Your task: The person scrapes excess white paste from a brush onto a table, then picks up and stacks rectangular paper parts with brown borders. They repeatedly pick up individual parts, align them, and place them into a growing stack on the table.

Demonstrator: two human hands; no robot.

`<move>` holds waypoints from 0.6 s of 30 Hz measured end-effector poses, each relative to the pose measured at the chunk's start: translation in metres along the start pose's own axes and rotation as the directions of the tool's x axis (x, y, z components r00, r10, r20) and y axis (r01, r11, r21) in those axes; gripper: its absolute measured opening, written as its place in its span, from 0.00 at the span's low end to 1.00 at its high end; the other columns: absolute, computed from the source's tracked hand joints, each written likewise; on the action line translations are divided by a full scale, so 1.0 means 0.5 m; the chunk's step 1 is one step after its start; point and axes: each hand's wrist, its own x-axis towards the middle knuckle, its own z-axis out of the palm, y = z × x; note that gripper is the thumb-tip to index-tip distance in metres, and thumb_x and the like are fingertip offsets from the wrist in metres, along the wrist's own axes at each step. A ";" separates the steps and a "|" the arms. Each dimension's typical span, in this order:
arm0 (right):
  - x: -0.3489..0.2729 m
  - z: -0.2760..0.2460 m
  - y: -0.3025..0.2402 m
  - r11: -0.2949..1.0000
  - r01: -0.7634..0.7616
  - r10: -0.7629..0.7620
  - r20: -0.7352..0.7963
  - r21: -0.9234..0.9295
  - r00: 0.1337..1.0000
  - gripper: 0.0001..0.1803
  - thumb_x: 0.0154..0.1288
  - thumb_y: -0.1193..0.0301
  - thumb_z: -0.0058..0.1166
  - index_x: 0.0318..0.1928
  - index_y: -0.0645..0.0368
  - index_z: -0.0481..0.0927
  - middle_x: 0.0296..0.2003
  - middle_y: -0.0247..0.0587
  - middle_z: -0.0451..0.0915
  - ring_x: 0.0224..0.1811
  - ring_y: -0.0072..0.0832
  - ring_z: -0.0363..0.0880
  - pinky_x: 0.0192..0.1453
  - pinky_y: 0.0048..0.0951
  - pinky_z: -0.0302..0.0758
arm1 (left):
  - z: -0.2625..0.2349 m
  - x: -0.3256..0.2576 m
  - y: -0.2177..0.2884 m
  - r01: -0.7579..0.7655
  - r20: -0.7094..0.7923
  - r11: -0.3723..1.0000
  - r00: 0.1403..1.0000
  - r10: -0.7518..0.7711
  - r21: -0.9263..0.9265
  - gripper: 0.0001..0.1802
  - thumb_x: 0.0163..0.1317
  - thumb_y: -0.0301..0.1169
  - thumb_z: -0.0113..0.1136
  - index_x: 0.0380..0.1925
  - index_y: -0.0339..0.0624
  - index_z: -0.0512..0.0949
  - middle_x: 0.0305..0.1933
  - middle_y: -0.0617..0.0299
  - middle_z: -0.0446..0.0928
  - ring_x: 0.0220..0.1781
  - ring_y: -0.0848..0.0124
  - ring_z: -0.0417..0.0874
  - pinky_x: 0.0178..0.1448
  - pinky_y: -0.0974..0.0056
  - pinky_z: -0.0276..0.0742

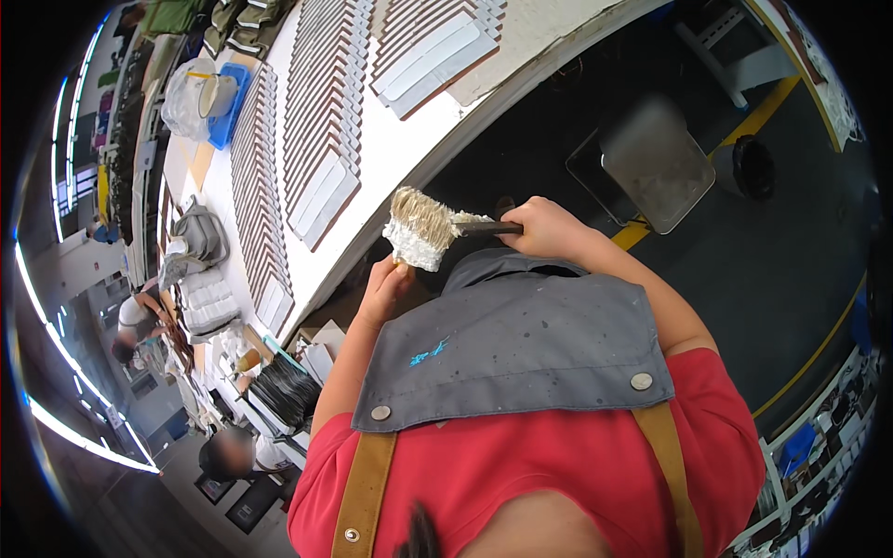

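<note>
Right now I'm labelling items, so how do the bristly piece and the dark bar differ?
The bristly piece is tan and white; the dark bar is blackish. The bristly piece is broad and thick, the dark bar narrow. Both are held off the white table.

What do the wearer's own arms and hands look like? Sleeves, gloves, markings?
Both the left hand and right hand are ungloved, with no watch, bracelet or markings discernible. Forearms are bare; short red sleeves cover the upper arms. Over the red top is a grey bib apron with brown straps, metal snaps and a blue smear.
</note>
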 end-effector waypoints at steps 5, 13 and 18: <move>0.022 -0.010 0.008 0.989 -0.147 0.148 -0.037 0.025 0.988 0.12 0.53 0.64 0.52 0.24 0.60 0.78 0.17 0.48 0.74 0.20 0.41 0.74 0.27 0.34 0.69 | 0.027 0.004 0.003 0.181 0.042 0.952 0.983 -0.176 -0.245 0.21 0.54 0.49 0.44 0.23 0.40 0.68 0.13 0.67 0.62 0.11 0.80 0.58 0.14 0.75 0.52; -0.013 -0.018 -0.025 0.993 0.010 -0.011 0.009 0.117 1.000 0.11 0.52 0.66 0.53 0.23 0.62 0.78 0.17 0.49 0.73 0.20 0.43 0.72 0.26 0.34 0.69 | 0.038 0.002 0.025 0.276 0.154 0.813 0.961 -0.229 -0.512 0.21 0.54 0.49 0.44 0.20 0.42 0.65 0.10 0.68 0.58 0.09 0.80 0.54 0.12 0.75 0.50; 0.003 -0.014 -0.020 0.991 -0.112 0.115 0.036 -0.074 0.993 0.10 0.52 0.65 0.51 0.25 0.60 0.79 0.20 0.49 0.76 0.25 0.43 0.75 0.31 0.37 0.71 | 0.036 0.006 0.031 0.282 0.157 0.838 0.959 -0.235 -0.467 0.20 0.55 0.48 0.44 0.20 0.41 0.65 0.10 0.68 0.58 0.09 0.80 0.54 0.12 0.75 0.49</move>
